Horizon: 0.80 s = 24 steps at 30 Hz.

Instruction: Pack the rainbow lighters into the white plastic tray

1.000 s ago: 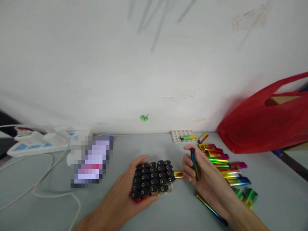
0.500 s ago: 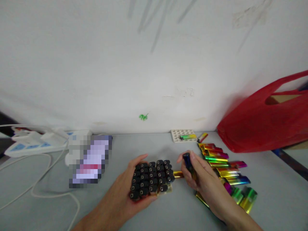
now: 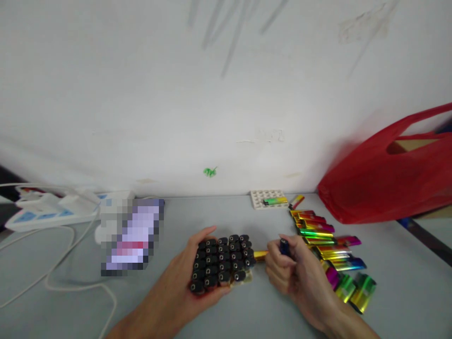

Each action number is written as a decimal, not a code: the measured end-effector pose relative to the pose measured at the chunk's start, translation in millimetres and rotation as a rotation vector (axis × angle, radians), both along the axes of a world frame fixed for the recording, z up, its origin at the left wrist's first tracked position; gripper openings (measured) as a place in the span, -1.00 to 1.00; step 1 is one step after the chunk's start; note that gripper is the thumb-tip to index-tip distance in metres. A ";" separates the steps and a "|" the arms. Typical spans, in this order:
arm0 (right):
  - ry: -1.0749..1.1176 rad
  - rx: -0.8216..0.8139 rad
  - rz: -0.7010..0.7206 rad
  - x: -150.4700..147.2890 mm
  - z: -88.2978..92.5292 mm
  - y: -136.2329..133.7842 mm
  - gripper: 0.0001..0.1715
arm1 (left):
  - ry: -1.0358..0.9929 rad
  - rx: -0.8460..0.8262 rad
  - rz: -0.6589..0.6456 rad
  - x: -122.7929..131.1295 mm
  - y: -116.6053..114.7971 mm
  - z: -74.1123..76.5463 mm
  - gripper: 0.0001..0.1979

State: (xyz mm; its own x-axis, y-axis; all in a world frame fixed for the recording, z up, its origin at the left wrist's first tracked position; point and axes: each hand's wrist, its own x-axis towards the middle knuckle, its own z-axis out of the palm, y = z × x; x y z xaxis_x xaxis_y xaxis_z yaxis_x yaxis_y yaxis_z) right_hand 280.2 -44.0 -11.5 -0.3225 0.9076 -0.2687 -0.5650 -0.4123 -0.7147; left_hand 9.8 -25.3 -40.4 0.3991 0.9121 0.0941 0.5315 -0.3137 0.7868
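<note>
My left hand (image 3: pixel 183 270) is wrapped around a packed block of lighters (image 3: pixel 222 261), which stand in rows with their black ends up. A pale yellowish edge of a holder shows at the block's front right corner. To the right, my right hand (image 3: pixel 294 270) is closed in a fist around a lighter whose dark blue end (image 3: pixel 284 246) sticks up past the thumb; the rest of it is hidden by the fingers. Between the block and my right hand lies a gold lighter (image 3: pixel 260 255), partly covered by the fingers.
Several shiny coloured lighters (image 3: pixel 328 252) lie at the right. Against the wall is a white holed tray (image 3: pixel 257 199) with a green-yellow lighter on it. A red bag (image 3: pixel 381 183) stands far right. At the left are a phone (image 3: pixel 136 235), a power strip (image 3: pixel 52 217) and white cables.
My right hand has turned and moved slightly right and down, its fingers curling tighter around the lighter. One lighter near the right wrist is now out of sight. My left hand keeps still.
</note>
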 end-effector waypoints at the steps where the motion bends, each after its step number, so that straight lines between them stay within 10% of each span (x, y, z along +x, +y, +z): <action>1: 0.007 0.007 -0.004 -1.0 0.4 -0.2 -0.29 | 0.002 0.000 0.001 0.0 0.0 0.0 -0.02; 24: -0.176 0.148 -0.140 -9.6 7.8 -0.5 -0.51 | 0.006 -0.008 -0.015 0.3 -0.2 4.3 -0.02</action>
State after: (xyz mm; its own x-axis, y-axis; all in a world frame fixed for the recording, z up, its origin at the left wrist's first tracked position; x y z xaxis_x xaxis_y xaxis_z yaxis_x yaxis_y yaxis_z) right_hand 270.5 -44.5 -3.7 -0.1515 0.9736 -0.1707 -0.4707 -0.2229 -0.8537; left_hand 10.1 -25.5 -36.2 0.4131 0.9068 0.0841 0.5317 -0.3152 0.7861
